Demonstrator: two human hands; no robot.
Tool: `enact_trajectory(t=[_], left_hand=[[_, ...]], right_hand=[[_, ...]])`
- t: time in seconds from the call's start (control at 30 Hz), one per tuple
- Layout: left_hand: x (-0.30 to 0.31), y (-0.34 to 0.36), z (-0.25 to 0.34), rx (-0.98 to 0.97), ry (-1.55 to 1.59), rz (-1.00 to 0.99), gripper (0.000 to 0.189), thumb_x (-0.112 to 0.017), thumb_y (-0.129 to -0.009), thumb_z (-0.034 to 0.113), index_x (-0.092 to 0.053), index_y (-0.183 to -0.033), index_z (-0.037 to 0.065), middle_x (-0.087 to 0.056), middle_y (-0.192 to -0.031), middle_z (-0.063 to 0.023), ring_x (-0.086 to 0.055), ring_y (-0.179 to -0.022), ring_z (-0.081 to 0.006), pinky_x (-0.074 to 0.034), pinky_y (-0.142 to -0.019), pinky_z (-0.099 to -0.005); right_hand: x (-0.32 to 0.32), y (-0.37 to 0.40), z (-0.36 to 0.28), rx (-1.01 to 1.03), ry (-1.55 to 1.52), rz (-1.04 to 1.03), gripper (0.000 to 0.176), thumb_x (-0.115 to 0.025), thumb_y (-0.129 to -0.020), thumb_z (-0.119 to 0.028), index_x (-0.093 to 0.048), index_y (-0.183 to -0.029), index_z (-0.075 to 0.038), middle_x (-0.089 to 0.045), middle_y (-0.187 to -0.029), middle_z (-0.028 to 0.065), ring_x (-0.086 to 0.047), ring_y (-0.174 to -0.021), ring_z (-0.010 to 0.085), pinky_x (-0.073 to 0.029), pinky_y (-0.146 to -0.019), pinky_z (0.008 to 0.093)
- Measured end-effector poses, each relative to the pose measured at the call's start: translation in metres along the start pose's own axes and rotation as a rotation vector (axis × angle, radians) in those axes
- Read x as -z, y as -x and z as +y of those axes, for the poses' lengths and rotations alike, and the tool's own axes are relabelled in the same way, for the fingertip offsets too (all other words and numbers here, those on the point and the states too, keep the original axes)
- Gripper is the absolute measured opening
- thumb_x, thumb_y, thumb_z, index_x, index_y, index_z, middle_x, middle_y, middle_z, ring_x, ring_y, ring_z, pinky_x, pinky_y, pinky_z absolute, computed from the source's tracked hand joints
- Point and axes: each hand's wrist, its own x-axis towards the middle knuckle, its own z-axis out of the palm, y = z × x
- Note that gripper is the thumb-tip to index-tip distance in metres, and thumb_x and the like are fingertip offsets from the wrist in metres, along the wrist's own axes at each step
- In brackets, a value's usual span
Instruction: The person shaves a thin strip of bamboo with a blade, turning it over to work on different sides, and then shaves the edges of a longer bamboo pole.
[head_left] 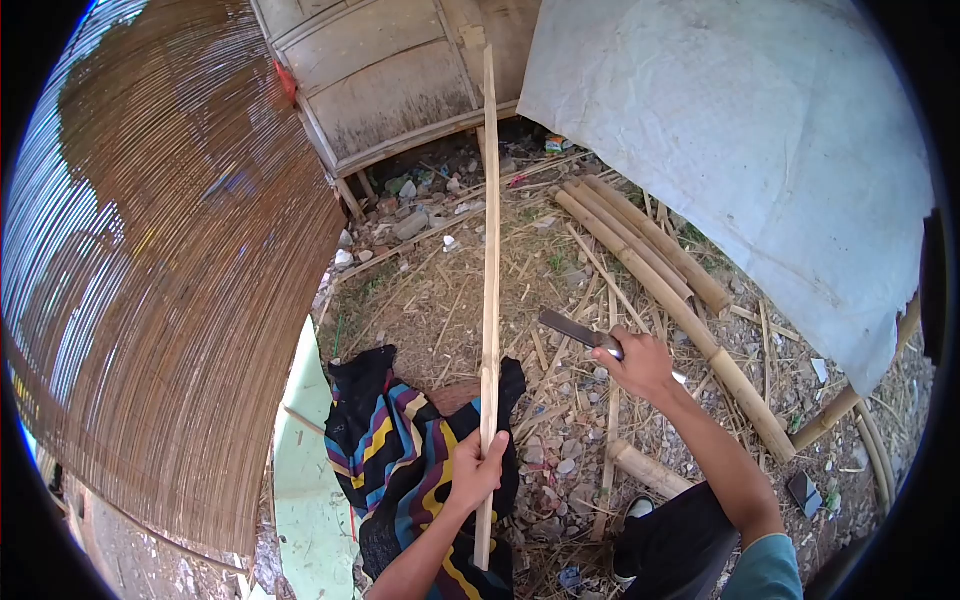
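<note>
The left grip is closed around the lower part of a long, pale bamboo strip, which reaches away over the ground toward the panelled wall at its far edge. The right grip is wrapped round the handle of a knife; its dark blade points left and outward, apart from the strip. Under the left grip, at the ground's near edge, a striped cloth lies bunched; I can't tell quite what it covers. Bamboo poles lie side by side toward the ground's right edge, near the pale sheet, with a shorter piece beside the person's shoe. A slatted screen borders the left edge.
</note>
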Motion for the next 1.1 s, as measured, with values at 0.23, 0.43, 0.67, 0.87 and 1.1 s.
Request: enact_trajectory(t=[0.23, 0.43, 0.67, 0.87, 1.1], left_hand=[[-0.003, 0.002, 0.002, -0.055, -0.119, 0.011, 0.024, -0.062, -0.089, 0.023, -0.054, -0.079, 0.003, -0.048, -0.05, 0.0023, -0.046, -0.038, -0.0058, -0.034, -0.036, -0.0229], [-0.013, 0.002, 0.005, -0.291, -0.42, 0.025, 0.026, -0.062, -0.088, 0.023, -0.055, -0.083, -0.001, -0.049, -0.048, -0.0077, -0.051, -0.041, -0.01, -0.037, -0.041, -0.027], [-0.013, 0.01, 0.013, -0.381, -0.529, -0.016, 0.031, -0.061, -0.088, 0.023, -0.05, -0.075, -0.003, -0.047, -0.045, -0.0136, -0.056, -0.039, -0.0237, -0.039, -0.038, -0.0323], [-0.016, 0.016, 0.008, -0.329, -0.569, -0.042, 0.035, -0.062, -0.088, 0.023, -0.046, -0.07, -0.003, -0.046, -0.044, -0.0138, -0.057, -0.039, -0.0238, -0.038, -0.036, -0.0315], [-0.017, 0.013, 0.007, -0.335, -0.572, -0.045, 0.036, -0.061, -0.089, 0.023, -0.046, -0.069, -0.002, -0.047, -0.045, -0.0147, -0.057, -0.039, -0.0234, -0.039, -0.037, -0.0313]], right_hand=[[0.012, 0.007, -0.018, 0.152, -0.061, 0.082, 0.052, -0.056, -0.081, -0.06, -0.058, -0.087, -0.008, -0.059, -0.056, 0.0118, -0.062, -0.054, 0.0323, -0.048, -0.05, 0.0428], [0.019, 0.014, -0.053, 0.368, 0.019, 0.037, 0.059, -0.055, -0.076, -0.066, -0.059, -0.085, -0.008, -0.06, -0.058, 0.008, -0.061, -0.049, 0.0282, -0.047, -0.045, 0.0376], [0.011, 0.017, -0.054, 0.468, 0.103, 0.027, 0.065, -0.052, -0.076, -0.07, -0.059, -0.081, -0.006, -0.058, -0.053, 0.0095, -0.06, -0.045, 0.0264, -0.046, -0.042, 0.0359], [0.02, -0.006, -0.029, 0.323, 0.222, 0.127, 0.063, -0.051, -0.075, -0.072, -0.061, -0.08, -0.01, -0.053, -0.044, 0.0088, -0.058, -0.042, 0.0266, -0.046, -0.039, 0.037], [0.004, -0.01, -0.02, 0.313, 0.196, 0.173, 0.064, -0.05, -0.075, -0.072, -0.064, -0.079, -0.01, -0.052, -0.043, 0.0092, -0.059, -0.042, 0.0266, -0.046, -0.038, 0.0373]])
